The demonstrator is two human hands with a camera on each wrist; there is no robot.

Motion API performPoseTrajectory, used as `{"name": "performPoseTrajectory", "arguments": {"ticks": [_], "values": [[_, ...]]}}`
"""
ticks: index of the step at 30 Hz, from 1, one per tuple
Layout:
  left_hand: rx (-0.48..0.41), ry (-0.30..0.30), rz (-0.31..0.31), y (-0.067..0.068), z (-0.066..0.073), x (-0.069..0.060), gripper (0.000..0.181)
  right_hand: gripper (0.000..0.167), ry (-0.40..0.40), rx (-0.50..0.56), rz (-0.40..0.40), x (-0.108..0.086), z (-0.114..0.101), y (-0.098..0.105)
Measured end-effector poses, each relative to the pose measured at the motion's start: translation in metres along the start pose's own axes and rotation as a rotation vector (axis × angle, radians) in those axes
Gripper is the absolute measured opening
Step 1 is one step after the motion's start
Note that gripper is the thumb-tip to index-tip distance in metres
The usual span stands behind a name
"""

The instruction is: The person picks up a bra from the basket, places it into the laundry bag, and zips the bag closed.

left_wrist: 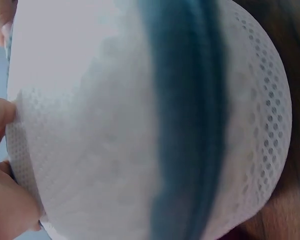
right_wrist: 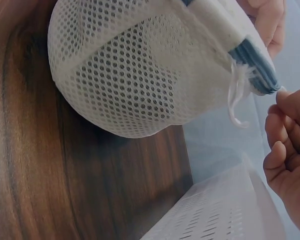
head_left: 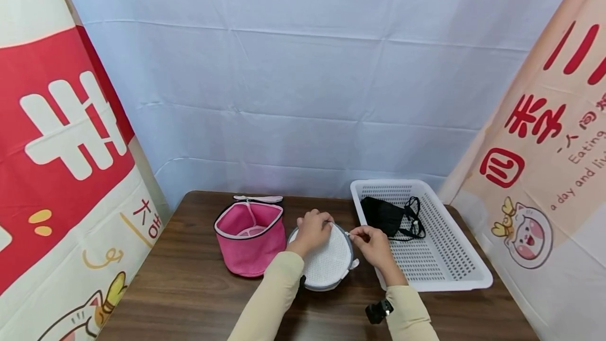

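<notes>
Left hand (head_left: 312, 231) grips the far edge of the round white mesh bag (head_left: 326, 267) on the desk (head_left: 189, 278), while the right hand (head_left: 373, 247), nearer the white basket (head_left: 454, 284), pinches the zipper pull (head_left: 348, 233) at its right rim.

The zippered bag (head_left: 326, 264) at the grip is mesh cloth; the basket (head_left: 426, 263) rightward, smooth plastic; the tabletop (head_left: 189, 272) below, wood-grained

On the surface (head_left: 189, 288), a fabric bag (head_left: 248, 254) stands left, a zippered mesh bag (head_left: 329, 264) just right of it. Farther right sits a basket (head_left: 440, 249), a corded bundle (head_left: 383, 217) in its far left part. Behind hangs a curtain (head_left: 293, 93).
</notes>
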State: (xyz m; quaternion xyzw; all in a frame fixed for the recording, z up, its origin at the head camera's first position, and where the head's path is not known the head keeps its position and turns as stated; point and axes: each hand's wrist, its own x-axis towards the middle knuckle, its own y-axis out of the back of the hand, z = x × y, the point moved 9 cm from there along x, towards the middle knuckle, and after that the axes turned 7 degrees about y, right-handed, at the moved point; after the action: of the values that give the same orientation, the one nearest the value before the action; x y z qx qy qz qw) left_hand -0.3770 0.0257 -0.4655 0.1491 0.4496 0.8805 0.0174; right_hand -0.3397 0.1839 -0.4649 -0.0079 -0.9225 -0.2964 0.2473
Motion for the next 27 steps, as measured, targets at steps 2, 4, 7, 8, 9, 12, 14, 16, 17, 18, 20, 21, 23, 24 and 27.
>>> {"name": "performPoseTrajectory", "arguments": {"ticks": [2,4,7,8,9,12,14,16,17,18,20,21,23,24,27], "values": [[-0.024,0.041,0.007,0.002,-0.003,0.000,0.008,0.005,-0.003,0.006,0.005,0.000,-0.001,0.000],[-0.061,0.093,0.008,0.005,-0.007,-0.001,0.008,0.004,0.001,0.006,0.012,0.000,-0.003,0.001],[-0.115,0.161,0.016,0.009,-0.012,-0.002,0.008,0.006,0.015,0.013,0.021,0.001,-0.005,0.002],[-0.141,0.187,0.017,0.011,-0.015,-0.003,0.008,0.006,0.018,0.015,0.022,0.001,-0.006,0.003],[-0.167,0.216,0.015,0.012,-0.018,-0.004,0.008,0.006,0.019,0.019,0.021,0.001,-0.006,0.003],[-0.233,0.279,0.022,0.014,-0.024,-0.005,0.008,0.006,0.022,0.034,0.021,0.002,-0.006,0.003],[-0.275,0.323,0.015,0.014,-0.028,-0.006,0.008,0.006,0.025,0.037,0.021,0.003,-0.006,0.003],[-0.307,0.356,0.012,0.013,-0.032,-0.007,0.009,0.006,0.028,0.044,0.020,0.004,-0.006,0.003],[-0.323,0.376,0.014,0.013,-0.034,-0.008,0.009,0.006,0.030,0.042,0.021,0.004,-0.005,0.003],[-0.342,0.395,0.017,0.013,-0.035,-0.009,0.009,0.006,0.031,0.043,0.022,0.004,-0.005,0.004],[-0.369,0.429,0.032,0.014,-0.039,-0.011,0.009,0.006,0.031,0.041,0.022,0.005,-0.004,0.005],[-0.379,0.440,0.042,0.016,-0.041,-0.011,0.009,0.006,0.028,0.037,0.022,0.005,-0.004,0.005],[-0.395,0.465,0.063,0.018,-0.044,-0.012,0.009,0.007,0.025,0.030,0.021,0.004,-0.002,0.006],[-0.402,0.472,0.072,0.018,-0.046,-0.013,0.009,0.007,0.021,0.031,0.025,0.004,-0.002,0.007],[-0.419,0.494,0.103,0.021,-0.050,-0.014,0.009,0.006,0.016,0.022,0.040,0.003,-0.002,0.009]]}}
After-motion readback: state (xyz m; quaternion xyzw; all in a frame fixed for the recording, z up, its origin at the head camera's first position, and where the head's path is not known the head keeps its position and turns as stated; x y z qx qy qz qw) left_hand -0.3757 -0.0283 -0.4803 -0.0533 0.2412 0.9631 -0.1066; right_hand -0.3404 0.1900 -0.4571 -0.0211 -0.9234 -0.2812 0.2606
